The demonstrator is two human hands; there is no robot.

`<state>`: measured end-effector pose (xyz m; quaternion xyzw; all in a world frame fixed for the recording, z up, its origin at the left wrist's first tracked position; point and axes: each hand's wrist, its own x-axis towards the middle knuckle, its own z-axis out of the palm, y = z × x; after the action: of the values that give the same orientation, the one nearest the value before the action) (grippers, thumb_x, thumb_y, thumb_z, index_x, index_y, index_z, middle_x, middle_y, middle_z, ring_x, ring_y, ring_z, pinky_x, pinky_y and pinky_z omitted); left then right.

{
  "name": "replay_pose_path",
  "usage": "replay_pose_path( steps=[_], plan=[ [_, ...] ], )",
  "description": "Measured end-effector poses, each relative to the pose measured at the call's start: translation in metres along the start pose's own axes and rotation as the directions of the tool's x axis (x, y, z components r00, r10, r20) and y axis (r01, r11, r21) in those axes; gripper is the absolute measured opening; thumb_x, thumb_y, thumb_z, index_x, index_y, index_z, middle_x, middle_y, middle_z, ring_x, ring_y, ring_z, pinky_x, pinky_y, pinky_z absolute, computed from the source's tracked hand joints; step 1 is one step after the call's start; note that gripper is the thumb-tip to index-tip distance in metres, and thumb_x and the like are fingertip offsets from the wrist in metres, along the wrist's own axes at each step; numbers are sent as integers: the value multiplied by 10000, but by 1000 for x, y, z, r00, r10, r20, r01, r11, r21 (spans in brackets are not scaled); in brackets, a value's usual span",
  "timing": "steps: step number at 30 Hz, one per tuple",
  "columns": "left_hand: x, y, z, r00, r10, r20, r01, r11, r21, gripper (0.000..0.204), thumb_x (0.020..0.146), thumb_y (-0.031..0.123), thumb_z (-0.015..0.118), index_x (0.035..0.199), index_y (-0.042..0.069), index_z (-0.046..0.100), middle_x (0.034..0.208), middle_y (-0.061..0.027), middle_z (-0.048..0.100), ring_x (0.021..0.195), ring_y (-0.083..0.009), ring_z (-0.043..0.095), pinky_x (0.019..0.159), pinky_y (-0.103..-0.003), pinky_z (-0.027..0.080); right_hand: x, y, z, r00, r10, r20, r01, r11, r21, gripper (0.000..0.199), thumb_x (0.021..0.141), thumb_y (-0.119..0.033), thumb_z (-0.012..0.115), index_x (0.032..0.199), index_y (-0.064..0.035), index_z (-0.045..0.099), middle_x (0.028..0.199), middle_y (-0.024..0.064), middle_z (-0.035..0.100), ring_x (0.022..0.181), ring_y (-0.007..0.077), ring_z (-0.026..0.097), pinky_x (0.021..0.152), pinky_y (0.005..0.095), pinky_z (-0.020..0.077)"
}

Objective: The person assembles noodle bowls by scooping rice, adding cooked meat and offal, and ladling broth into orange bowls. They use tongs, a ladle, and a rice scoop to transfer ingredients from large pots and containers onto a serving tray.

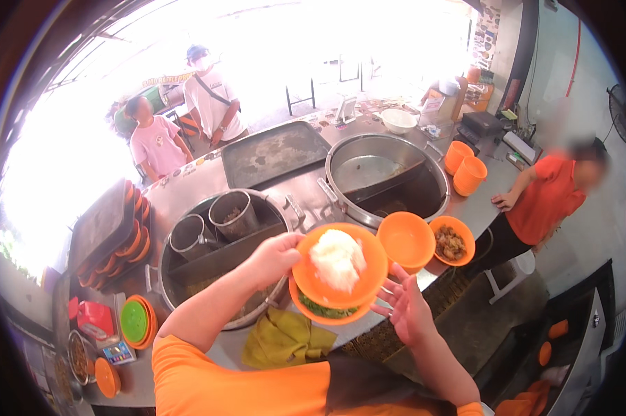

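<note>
My left hand (278, 258) grips the left rim of an orange plate (373, 267) carrying a white mound that looks like rice (338, 260). Beside the plate's lower right edge is my right hand (406, 305), its fingers spread; whether a fingertip touches the rim I cannot tell. Partly hidden below the plate is an orange bowl of chopped greens (325, 309). Just to the right stand an orange bowl (406, 241) and another bowl of browned food pieces (452, 242). A yellow-green cloth (285, 340) lies on the counter's near edge.
Two large round steel pots (389, 173) (223, 256) are set in the counter, with a dark tray (275, 152) behind. Stacked orange bowls (469, 173) stand right; stacked trays and bowls (112, 229) left. A person in red (555, 187) is at the right; two people (212, 97) stand across the counter.
</note>
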<state>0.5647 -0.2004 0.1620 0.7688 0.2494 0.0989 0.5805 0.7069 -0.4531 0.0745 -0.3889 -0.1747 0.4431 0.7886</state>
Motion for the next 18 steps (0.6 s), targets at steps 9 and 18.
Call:
replay_pose_path(
  steps=[9, 18],
  plan=[
    [94, -10, -96, 906, -45, -422, -84, 956, -281, 381, 908, 60, 435, 1276, -26, 484, 1101, -142, 638, 849, -230, 688, 723, -355, 590, -202, -21, -94, 870, 491, -32, -467, 803, -369, 496, 1018, -299, 501, 1404, 9, 464, 1331, 136, 581, 1240, 218, 537, 1044, 356, 421],
    [306, -193, -222, 564, -234, -792, -176, 903, -392, 290, 859, 263, 706, 888, -21, 659, 844, -87, 650, 714, -208, 640, 611, -375, 553, -259, 47, -100, 797, 501, -338, -583, 784, -213, 557, 1038, -359, 448, 1470, -13, 389, 1456, 113, 478, 1382, 223, 389, 1162, 332, 251]
  ],
)
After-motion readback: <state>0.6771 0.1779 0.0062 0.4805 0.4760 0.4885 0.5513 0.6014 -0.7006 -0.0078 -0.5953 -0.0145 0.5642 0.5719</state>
